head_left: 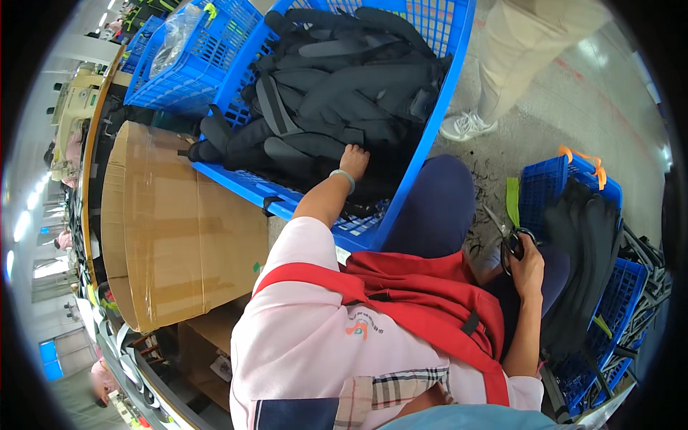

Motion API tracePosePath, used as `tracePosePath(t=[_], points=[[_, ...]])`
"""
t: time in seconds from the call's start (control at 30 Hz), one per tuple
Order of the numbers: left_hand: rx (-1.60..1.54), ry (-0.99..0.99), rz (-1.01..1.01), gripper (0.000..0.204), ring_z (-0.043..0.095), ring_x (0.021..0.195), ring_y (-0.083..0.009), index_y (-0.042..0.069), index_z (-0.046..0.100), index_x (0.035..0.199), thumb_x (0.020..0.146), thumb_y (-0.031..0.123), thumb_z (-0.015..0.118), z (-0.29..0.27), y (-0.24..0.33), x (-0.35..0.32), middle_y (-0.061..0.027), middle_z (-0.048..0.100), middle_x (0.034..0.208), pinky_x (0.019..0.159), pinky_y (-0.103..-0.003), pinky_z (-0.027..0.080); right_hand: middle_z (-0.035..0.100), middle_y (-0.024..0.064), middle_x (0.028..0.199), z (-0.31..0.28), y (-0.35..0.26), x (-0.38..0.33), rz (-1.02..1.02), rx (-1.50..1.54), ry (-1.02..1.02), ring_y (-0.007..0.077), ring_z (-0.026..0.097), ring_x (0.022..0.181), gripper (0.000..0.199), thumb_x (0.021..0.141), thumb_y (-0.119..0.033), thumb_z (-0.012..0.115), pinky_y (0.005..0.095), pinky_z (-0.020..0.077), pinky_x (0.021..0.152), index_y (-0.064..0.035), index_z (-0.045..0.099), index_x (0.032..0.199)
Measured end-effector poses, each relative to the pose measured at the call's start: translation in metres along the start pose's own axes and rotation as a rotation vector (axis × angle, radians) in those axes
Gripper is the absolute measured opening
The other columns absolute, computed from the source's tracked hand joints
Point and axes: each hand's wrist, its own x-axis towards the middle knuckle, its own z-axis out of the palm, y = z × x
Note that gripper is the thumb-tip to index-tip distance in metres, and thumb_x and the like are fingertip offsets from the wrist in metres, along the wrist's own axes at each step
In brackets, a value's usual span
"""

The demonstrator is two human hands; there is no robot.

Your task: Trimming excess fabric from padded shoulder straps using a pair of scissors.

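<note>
My left hand reaches into a large blue plastic crate at the near side of its load. Its fingers are closed on a black padded strap, one of a heap of dark straps filling the crate; the fingertips are partly hidden among them. At the right, near my knee, my right hand grips a pair of scissors by their black handles, the blades pointing forward and away from the straps.
A big cardboard box stands left of the crate, with a smaller blue basket beyond. On the right, another blue basket carries black straps, with a further basket of thin strips beside it. A person's shoe is on the littered floor.
</note>
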Motion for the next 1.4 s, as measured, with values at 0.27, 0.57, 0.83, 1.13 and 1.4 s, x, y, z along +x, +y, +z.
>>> tracePosePath(t=[0.27,0.57,0.83,1.13,1.4], points=[[0.075,0.07,0.119,0.014,0.062,0.093,-0.0208,0.017,0.072,0.087,0.076,0.023,0.065,-0.046,-0.028,-0.025,-0.0046,0.067,0.088,0.084,-0.039,0.038,0.065,0.021,0.093,0.002,0.005,-0.001,-0.025,0.04,0.01,0.0385,0.063,0.089,0.035,0.075,-0.001,0.065,0.0416,0.0495,0.074,-0.0027,0.059,0.11],[-0.741,0.479,0.198,0.024,0.059,0.087,-0.0374,0.0,0.064,0.096,0.075,0.01,0.07,-0.297,-0.023,-0.104,-0.0162,0.058,0.091,0.077,-0.042,0.048,0.056,-0.0013,0.08,-0.006,0.002,-0.01,0.04,0.477,0.034,0.0052,0.051,0.076,0.018,0.086,-0.008,0.069,0.0204,0.0411,0.068,-0.0029,0.052,0.09],[-0.37,0.285,0.799,0.014,0.057,0.09,-0.026,0.007,0.067,0.084,0.07,0.009,0.072,-0.347,0.111,-0.131,-0.008,0.057,0.085,0.08,-0.037,0.04,0.056,0.0092,0.076,-0.043,-0.082,-0.015,-0.254,0.53,-0.205,0.017,0.051,0.069,0.031,0.075,-0.015,0.077,0.0297,0.0442,0.065,-0.0003,0.053,0.089],[-0.84,0.81,0.605,0.019,0.056,0.102,-0.0245,0.005,0.066,0.092,0.074,0.004,0.072,-0.308,0.146,-0.163,-0.0083,0.06,0.101,0.091,-0.037,0.038,0.055,-0.001,0.08,0.014,-0.043,-0.027,-0.09,1.033,-0.152,0.0052,0.05,0.078,0.016,0.08,0.003,0.067,0.0197,0.0407,0.073,-0.003,0.053,0.085],[-2.023,-0.247,0.231,0.024,0.062,0.097,-0.0169,-0.002,0.059,0.112,0.096,0.016,0.056,-0.229,0.166,-0.191,-0.0089,0.064,0.106,0.086,-0.031,0.051,0.056,-0.0001,0.083,-0.003,-0.071,-0.02,-0.175,0.999,-0.092,0.0056,0.049,0.077,0.015,0.084,-0.003,0.066,0.0211,0.041,0.07,-0.0036,0.051,0.086]])
